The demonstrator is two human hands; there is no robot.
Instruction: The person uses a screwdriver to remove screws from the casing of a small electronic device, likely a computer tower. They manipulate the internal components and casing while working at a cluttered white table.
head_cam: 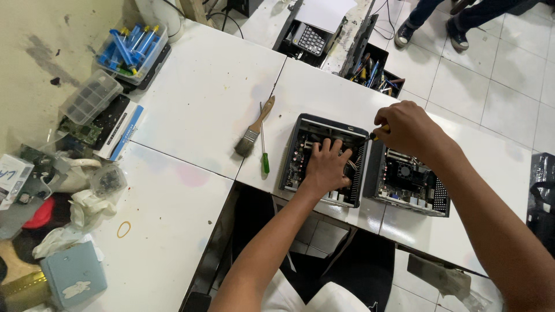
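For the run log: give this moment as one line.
left hand: pressed flat inside open computer case | right hand: holds yellow-handled tool at case edge | second open case: beside

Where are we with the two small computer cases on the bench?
Done: both cases sit with covers off, boards exposed. In hand: the left hand presses inside the left case while the right hand works a screwdriver at its far right corner. Left: the right case sits untouched; paintbrush and green screwdriver lie idle.

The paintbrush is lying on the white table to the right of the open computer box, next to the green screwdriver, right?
Not quite. The head view shows the paintbrush on the white table to the left of the open computer box, beside the green screwdriver.
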